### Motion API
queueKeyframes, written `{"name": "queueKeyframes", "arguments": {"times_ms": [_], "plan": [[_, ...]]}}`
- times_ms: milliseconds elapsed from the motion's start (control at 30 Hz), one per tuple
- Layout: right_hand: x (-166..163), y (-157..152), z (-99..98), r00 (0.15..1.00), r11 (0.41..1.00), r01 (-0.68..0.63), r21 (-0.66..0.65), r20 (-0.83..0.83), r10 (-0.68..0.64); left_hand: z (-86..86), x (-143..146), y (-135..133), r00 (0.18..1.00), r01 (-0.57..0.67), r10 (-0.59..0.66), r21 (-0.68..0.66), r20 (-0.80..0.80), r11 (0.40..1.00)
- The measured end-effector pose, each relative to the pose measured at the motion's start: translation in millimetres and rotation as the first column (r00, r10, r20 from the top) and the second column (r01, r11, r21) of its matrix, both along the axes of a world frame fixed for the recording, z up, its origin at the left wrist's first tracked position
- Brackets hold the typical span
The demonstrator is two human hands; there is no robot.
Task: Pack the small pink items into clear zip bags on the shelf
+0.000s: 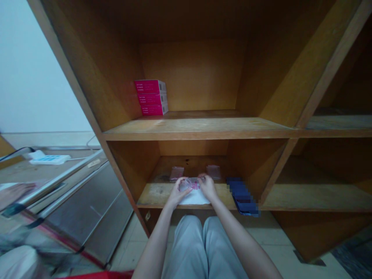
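Note:
My left hand is at the front of the lower shelf, thumb and fingers closed around a small clear plastic piece, possibly a bag or box. Opposite it, my right hand has its fingertips pinched together; what they hold is too small to make out. Small pink pieces show between the two hands. Beneath them a white sheet reaches the shelf's front edge. Behind my hands lie two flat clear packs, a pinkish one on the left and a paler one on the right.
A dark blue item, partly pixelated, overhangs the lower shelf's edge on the right. Three stacked magenta boxes stand on the upper shelf. To the left, another person's hand rests near a metal-edged table with a white power strip.

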State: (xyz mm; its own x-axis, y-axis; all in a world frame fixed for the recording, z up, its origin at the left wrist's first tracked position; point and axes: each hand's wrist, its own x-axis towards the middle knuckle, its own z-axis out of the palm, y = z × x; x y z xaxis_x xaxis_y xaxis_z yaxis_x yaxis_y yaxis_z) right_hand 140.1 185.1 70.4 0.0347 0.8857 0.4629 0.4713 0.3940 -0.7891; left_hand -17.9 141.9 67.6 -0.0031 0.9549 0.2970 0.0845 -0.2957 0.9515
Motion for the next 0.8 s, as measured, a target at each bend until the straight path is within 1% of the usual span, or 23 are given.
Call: {"name": "queueKeyframes", "arguments": {"times_ms": [67,100,200,267,400,533,667,800], "plan": [[-6.5,-2.4,6.5,0.991,0.999,-0.034,0.038,-0.124,0.039,-0.9,-0.2,0.6,1.000,0.011,-0.011,0.009,-0.005,1.000],[-9.5,-4.1,10.0,0.986,0.997,-0.064,0.053,-0.151,0.071,-1.2,-0.3,0.8,1.000,0.017,-0.016,0.016,-0.010,1.000],[-15.1,-9.3,19.9,0.977,0.982,-0.179,0.064,-0.104,0.185,-1.5,-0.3,1.1,1.000,0.021,-0.021,0.022,-0.008,1.000],[-14.8,-11.3,23.3,0.975,0.977,-0.210,0.046,-0.058,0.213,-1.1,-0.1,1.0,1.000,0.021,-0.021,0.016,-0.002,1.000],[-5.3,-10.3,18.5,0.991,0.991,-0.135,-0.025,-0.001,0.135,0.0,-0.2,0.1,1.000,0.022,-0.022,0.014,-0.015,1.000],[6.3,-10.3,5.8,0.972,0.984,-0.133,-0.114,0.178,0.152,0.2,-0.4,-0.7,0.999,0.023,-0.023,0.011,-0.028,1.000],[11.7,-11.5,-2.4,0.941,0.990,-0.090,-0.113,0.315,0.121,0.6,0.3,-1.1,1.000,0.002,-0.002,-0.007,-0.025,1.000],[13.8,-9.6,-5.3,0.917,0.995,-0.029,-0.092,0.394,0.063,2.0,1.0,-1.7,1.000,0.000,-0.001,-0.020,-0.020,1.000]]}}
